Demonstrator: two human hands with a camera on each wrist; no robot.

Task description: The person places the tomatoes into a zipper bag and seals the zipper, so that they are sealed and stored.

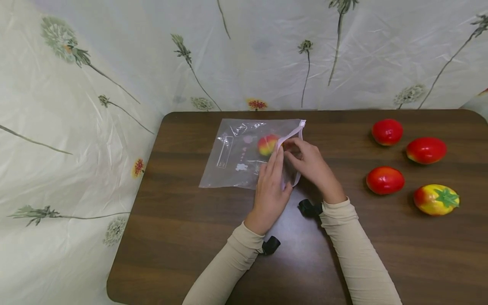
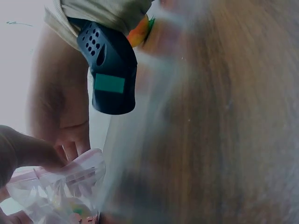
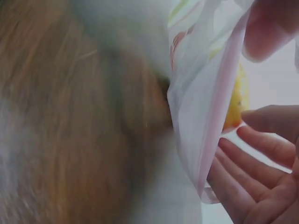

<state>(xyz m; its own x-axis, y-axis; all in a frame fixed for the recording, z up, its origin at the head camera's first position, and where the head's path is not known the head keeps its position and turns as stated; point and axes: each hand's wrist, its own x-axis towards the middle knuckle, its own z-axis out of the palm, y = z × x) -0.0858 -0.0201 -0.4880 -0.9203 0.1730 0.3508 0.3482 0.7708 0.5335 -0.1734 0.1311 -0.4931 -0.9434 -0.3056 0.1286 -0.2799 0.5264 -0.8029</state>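
Observation:
A clear zip bag (image 1: 228, 176) with a pink-white zip rim lies on the table, its mouth facing right. Inside it, near the mouth, is a yellow-and-red toy fruit (image 1: 267, 145); the right wrist view shows its yellow side (image 3: 239, 98) behind the rim. My left hand (image 1: 268, 192) holds the bag at its mouth, fingers along the rim and thumb apart. At the opening is my right hand (image 1: 310, 163), its bent fingers reaching in close to the fruit. The bag's rim partly hides those fingertips. The left wrist view catches the bag's crumpled mouth (image 2: 70, 186) too.
Right of the hands lie three red toy fruits (image 1: 387, 132) (image 1: 426, 150) (image 1: 385, 180) and one red-and-yellow toy fruit with a green leafy top (image 1: 436, 200). The brown wooden table (image 1: 183, 237) meets a flower-patterned sheet (image 1: 236, 63) at its back edge.

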